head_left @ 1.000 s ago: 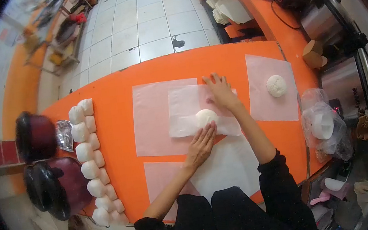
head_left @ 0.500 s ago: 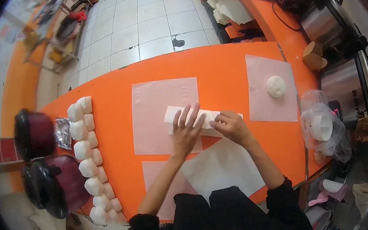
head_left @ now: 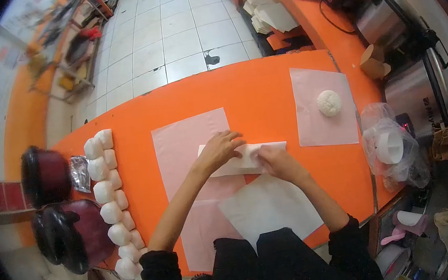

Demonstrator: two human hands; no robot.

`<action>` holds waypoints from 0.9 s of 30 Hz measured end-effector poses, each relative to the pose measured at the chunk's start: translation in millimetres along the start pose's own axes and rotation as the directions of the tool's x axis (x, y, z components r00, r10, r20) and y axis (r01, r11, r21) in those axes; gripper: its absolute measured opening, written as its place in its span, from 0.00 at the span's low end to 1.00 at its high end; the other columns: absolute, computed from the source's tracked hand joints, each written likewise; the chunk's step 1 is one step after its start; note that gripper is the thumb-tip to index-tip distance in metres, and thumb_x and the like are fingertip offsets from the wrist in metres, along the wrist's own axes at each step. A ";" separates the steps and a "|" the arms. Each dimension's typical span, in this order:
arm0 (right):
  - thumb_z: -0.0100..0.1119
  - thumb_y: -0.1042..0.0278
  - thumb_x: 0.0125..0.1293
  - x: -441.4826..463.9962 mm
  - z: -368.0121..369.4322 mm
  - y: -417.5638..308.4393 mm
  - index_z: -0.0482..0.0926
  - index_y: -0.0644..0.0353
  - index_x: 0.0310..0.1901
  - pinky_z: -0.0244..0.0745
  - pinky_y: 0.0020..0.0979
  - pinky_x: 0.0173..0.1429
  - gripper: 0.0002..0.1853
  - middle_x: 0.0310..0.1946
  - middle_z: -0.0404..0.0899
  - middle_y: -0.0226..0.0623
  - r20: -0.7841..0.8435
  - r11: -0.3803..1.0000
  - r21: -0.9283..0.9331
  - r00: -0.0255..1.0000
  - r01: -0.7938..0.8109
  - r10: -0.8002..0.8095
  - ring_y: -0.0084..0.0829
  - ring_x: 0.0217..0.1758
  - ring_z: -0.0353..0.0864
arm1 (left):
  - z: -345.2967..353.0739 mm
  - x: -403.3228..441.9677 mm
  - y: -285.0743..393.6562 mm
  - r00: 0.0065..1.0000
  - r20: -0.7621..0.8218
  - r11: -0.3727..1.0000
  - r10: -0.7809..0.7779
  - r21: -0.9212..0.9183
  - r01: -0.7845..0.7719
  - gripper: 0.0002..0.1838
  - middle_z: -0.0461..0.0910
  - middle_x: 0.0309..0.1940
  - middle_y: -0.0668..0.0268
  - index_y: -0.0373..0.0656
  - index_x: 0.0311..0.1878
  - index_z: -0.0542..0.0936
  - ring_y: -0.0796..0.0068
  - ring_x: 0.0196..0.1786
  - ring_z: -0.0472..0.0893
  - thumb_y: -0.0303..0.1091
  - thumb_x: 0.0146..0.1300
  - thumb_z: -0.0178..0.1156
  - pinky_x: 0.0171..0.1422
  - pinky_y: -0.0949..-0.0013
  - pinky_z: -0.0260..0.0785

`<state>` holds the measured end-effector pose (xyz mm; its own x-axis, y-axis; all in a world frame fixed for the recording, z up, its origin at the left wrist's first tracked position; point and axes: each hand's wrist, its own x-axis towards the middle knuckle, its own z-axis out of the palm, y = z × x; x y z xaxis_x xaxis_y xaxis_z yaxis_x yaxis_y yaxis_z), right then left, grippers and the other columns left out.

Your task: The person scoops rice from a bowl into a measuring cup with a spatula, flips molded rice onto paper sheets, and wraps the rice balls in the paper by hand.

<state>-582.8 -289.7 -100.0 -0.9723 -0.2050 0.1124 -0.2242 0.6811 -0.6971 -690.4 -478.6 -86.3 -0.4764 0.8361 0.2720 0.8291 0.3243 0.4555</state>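
A folded white paper wrapper (head_left: 246, 162) lies at the middle of the orange table, partly over the pink sheets. My left hand (head_left: 219, 153) rests at its left part, fingers stretched and slightly apart, thumb at the paper. Closed fingers of my right hand (head_left: 279, 164) pinch the wrapper on its right side; the fingertips are partly hidden. What the paper encloses, if anything, cannot be made out. Beneath my wrists is a loose white sheet (head_left: 276, 206), overlapping a pink sheet (head_left: 200, 242). Another pink sheet (head_left: 172, 146) reaches under the wrapper from the left.
On the right, a round white mound, like rice (head_left: 330, 103), sits on a pink sheet (head_left: 325, 131). Several white wrapped bundles (head_left: 112, 213) line the left side, near dark red containers (head_left: 90, 227). A clear plastic bag (head_left: 412, 163) with white cups stands at the right edge.
My left hand has turned, its fingers now pointing right rather than away from me. My right hand has shifted slightly toward me. The pink sheet under the wrapper has slid and tilted.
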 end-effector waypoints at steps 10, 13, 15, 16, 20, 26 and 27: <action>0.64 0.76 0.48 19.5 -8.8 20.1 0.76 0.63 0.33 0.71 0.39 0.41 0.09 0.34 0.75 0.42 0.188 0.963 -0.252 0.971 -0.099 0.149 0.42 0.35 0.75 | 3.7 -25.1 -28.8 0.955 0.232 0.963 -0.186 -0.152 0.224 0.07 0.79 0.31 0.63 0.43 0.32 0.80 0.62 0.36 0.78 0.30 0.47 0.63 0.40 0.62 0.71; 0.64 0.77 0.46 -7.8 13.6 22.4 0.75 0.63 0.29 0.70 0.38 0.35 0.08 0.31 0.75 0.39 -0.145 0.989 -0.139 0.989 -0.051 0.031 0.41 0.34 0.75 | 25.9 -48.6 -20.6 0.982 0.031 0.979 -0.186 -0.084 0.188 0.06 0.77 0.27 0.65 0.43 0.32 0.78 0.64 0.34 0.77 0.30 0.49 0.60 0.35 0.64 0.71; 0.64 0.77 0.47 -27.3 28.1 22.6 0.75 0.63 0.30 0.72 0.36 0.35 0.08 0.33 0.76 0.40 -0.175 0.984 -0.174 0.982 0.036 -0.066 0.41 0.36 0.75 | 40.1 -65.8 -8.1 0.978 -0.113 0.985 -0.175 -0.022 0.173 0.06 0.76 0.27 0.65 0.43 0.34 0.77 0.65 0.34 0.77 0.29 0.52 0.57 0.33 0.65 0.71; 0.63 0.77 0.47 -33.5 32.4 21.9 0.75 0.64 0.30 0.73 0.34 0.35 0.08 0.35 0.76 0.40 -0.193 0.978 -0.195 0.974 0.080 -0.118 0.41 0.37 0.76 | 44.2 -73.6 -3.8 0.981 -0.091 0.986 -0.169 0.002 0.169 0.11 0.77 0.34 0.64 0.42 0.41 0.75 0.64 0.37 0.78 0.28 0.53 0.55 0.37 0.65 0.73; 0.60 0.75 0.50 -46.5 24.8 7.1 0.75 0.65 0.35 0.74 0.36 0.46 0.09 0.43 0.75 0.41 -0.200 0.987 -0.135 0.973 0.092 -0.118 0.41 0.44 0.75 | 32.4 -85.7 11.7 0.980 -0.170 0.992 -0.106 -0.081 0.093 0.17 0.78 0.42 0.63 0.42 0.47 0.75 0.63 0.42 0.79 0.28 0.51 0.58 0.43 0.64 0.74; 0.62 0.74 0.52 -57.0 20.8 2.1 0.77 0.64 0.35 0.71 0.37 0.52 0.09 0.39 0.77 0.42 -0.148 0.999 0.033 0.989 -0.003 0.008 0.41 0.46 0.76 | 31.0 -87.3 -9.2 0.998 -0.033 0.987 -0.054 -0.152 0.049 0.18 0.80 0.39 0.63 0.42 0.48 0.75 0.61 0.39 0.80 0.28 0.52 0.61 0.42 0.62 0.74; 0.62 0.74 0.52 -54.0 19.8 7.8 0.77 0.64 0.34 0.72 0.36 0.50 0.08 0.36 0.78 0.41 -0.134 0.997 0.057 0.989 -0.059 0.066 0.41 0.44 0.77 | 30.8 -82.6 -15.3 0.997 0.026 0.976 -0.075 -0.204 0.079 0.17 0.81 0.37 0.62 0.42 0.47 0.75 0.61 0.38 0.81 0.28 0.52 0.61 0.41 0.63 0.74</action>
<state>-530.7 -287.3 -125.5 -0.9851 -0.0631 0.1598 -0.1620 0.6509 -0.7417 -654.8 -539.0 -141.9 -0.5293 0.8207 0.2150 0.7117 0.2916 0.6391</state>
